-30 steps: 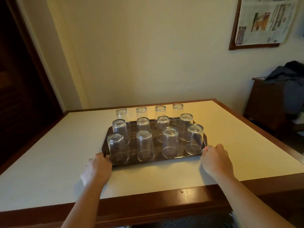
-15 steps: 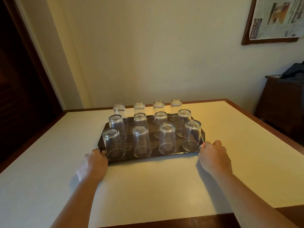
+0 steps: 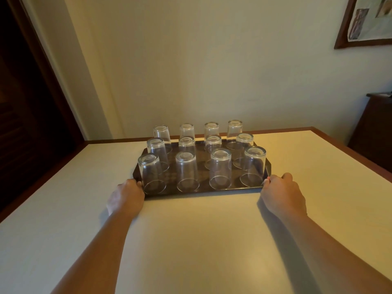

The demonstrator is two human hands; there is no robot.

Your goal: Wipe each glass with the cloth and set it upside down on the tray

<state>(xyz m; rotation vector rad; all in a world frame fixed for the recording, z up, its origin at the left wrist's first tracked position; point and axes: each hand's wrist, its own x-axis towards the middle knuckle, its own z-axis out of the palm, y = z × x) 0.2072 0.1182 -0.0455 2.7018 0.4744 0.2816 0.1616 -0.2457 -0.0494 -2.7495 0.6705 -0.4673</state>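
Two arms: a person's bare forearms reach forward from the near edge across a pale surface point(image 3: 201, 240) trimmed in dark wood.
Left hand: the left hand point(image 3: 125, 198) sits at the near left corner of the tray point(image 3: 203, 190), fingers curled round its edge in a closed grip.
Right hand: the right hand point(image 3: 282, 194) takes the near right corner the same way, fingers folded over the rim, thumb side toward the glasses.
Tray: dark, rectangular with clipped corners, it lies flat on the surface, toward the far side.
Front row: four clear glasses point(image 3: 187, 171) stand upside down just beyond the hands, rims on the tray, bases up.
Middle and back rows: eight more glasses stand inverted behind them in two rows of four, making twelve, all apart from one another.
Cloth: cannot tell where it is.
Background: a cream wall, a dark doorway point(image 3: 23, 102) at left, a framed picture point(image 3: 369, 20) upper right and a dark wooden cabinet point(image 3: 375, 128) at right.
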